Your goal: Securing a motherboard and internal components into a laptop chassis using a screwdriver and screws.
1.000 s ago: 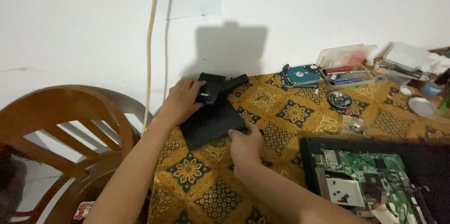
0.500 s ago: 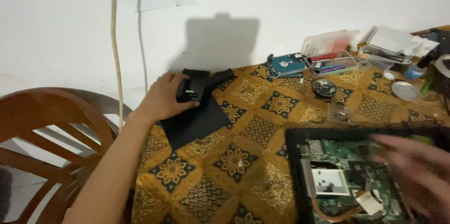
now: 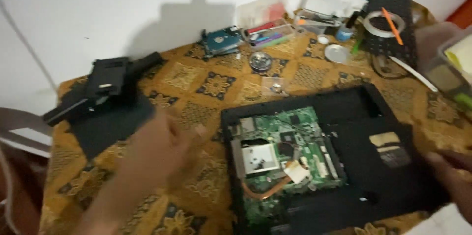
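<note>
Black opened laptop base (image 3: 373, 166), green board exposed, gripped at its right edge by right hand (image 3: 450, 176). Left hand (image 3: 160, 149) blurred, loosely open, holding nothing, hovering over patterned gold tablecloth (image 3: 206, 87) just left of base. Black parts (image 3: 105, 90) far left; hard drive (image 3: 221, 41), tape roll (image 3: 386, 21) at back.

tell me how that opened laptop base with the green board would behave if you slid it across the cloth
The opened laptop base looks like a wide, flat, rigid shell, so it would probably slide as one stiff piece. The patterned cloth might bunch under it. The exposed green board and its loose-looking parts seem fragile, so gripping by the edge, as the right hand does, seems safer.
</note>
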